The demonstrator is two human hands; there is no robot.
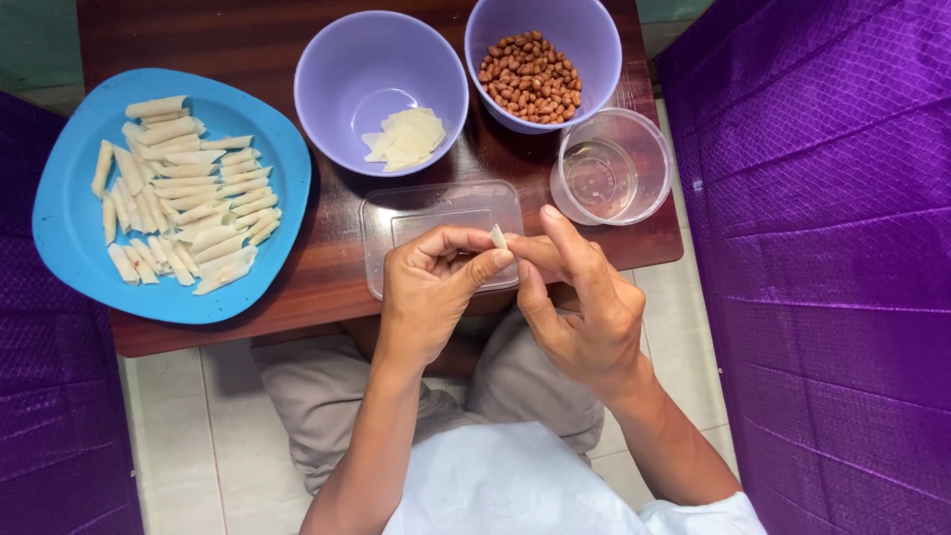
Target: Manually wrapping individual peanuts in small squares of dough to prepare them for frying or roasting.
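Observation:
Both hands meet over the near edge of a dark wooden table (297, 40). My left hand (436, 292) and my right hand (580, 307) pinch a small pale dough wrapper roll (498, 237) between their fingertips. Just under the hands lies a clear plastic lid (436, 213). A lilac bowl (357, 79) behind it holds a few flat pale wrapper sheets (406, 137). Beside it, a second lilac bowl (584, 40) is filled with brown peanuts (530, 74).
A blue plate (69, 213) at the left carries several finished pale rolls (183, 193). A clear round tub (614, 168) with a little water stands at the right table edge. Purple cloth (832, 248) hangs on the right and at the left. My knees are under the table.

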